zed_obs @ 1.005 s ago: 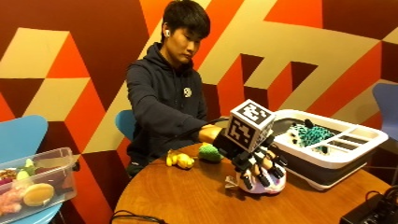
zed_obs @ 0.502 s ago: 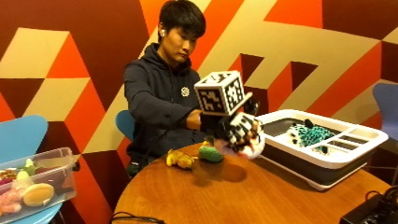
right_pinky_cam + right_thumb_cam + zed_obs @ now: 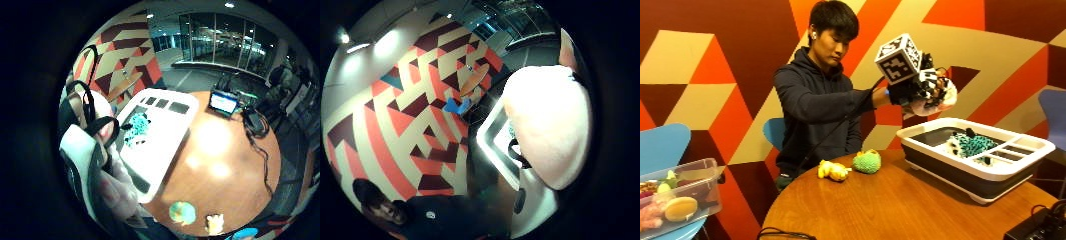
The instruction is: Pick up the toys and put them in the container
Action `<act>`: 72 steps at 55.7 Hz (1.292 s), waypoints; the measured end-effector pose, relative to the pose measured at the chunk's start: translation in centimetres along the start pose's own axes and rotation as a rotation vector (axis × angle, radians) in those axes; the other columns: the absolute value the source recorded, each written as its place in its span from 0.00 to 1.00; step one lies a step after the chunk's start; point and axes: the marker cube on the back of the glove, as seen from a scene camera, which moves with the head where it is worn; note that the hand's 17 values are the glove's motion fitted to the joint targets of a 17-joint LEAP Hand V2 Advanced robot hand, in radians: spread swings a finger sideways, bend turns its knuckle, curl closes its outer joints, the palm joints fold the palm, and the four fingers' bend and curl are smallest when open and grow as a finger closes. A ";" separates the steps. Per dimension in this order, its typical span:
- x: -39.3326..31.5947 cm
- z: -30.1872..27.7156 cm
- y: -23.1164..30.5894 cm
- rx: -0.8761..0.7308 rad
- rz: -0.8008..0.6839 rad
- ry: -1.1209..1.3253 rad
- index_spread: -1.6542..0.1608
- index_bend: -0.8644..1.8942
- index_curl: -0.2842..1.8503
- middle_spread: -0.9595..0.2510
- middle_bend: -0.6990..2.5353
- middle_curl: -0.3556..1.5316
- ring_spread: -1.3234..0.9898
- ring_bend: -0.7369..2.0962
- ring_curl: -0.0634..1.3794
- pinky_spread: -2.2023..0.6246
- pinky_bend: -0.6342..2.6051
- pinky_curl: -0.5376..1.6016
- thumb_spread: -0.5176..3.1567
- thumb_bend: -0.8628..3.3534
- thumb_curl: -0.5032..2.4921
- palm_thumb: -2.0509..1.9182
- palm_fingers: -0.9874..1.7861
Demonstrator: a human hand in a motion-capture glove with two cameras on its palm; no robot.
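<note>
counter: round brown wooden counter [image 3: 893, 205], carries the container and two loose toys
container: white-rimmed, dark-walled rectangular plastic container [image 3: 943, 162] at the counter's far side; teal-and-black spotted plush toy [image 3: 973, 145] already lies inside, next to its slotted section
right hand: black-gloved right hand [image 3: 923, 92] raised above the container's near end, fingers curled round a pale pink-white plush toy [image 3: 933, 102]; thumb-side palm view is mostly filled by that plush [image 3: 545, 125], so it sits close against the palm
step in hand: carry and drop, judged about halfway; toy is up but not yet inside
how to do it well: bring the hand over the open well beside the teal toy, not over the slotted section; lower until the plush is inside the rim, then let the fingers open
risk: release from high up could bounce the plush off the rim
left to do: green knitted round toy [image 3: 867, 162] and yellow plush toy [image 3: 832, 170] lie near each other on the counter, apart from the container
</note>
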 end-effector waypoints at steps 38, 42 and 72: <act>2.4 -1.9 11.2 -0.522 -0.133 0.309 0.78 0.36 0.30 0.82 0.26 0.43 0.57 0.34 0.27 0.80 0.47 0.42 0.47 0.20 0.37 0.59 0.28; 3.9 -2.3 14.0 -0.550 -0.105 0.371 0.79 0.35 0.29 0.82 0.26 0.42 0.58 0.33 0.27 0.80 0.46 0.42 0.47 0.20 0.35 0.58 0.29; 11.2 5.9 22.7 -0.741 0.069 0.739 0.87 0.65 0.40 0.86 0.26 0.35 0.59 0.30 0.22 0.80 0.39 0.39 0.45 0.20 0.29 0.51 0.35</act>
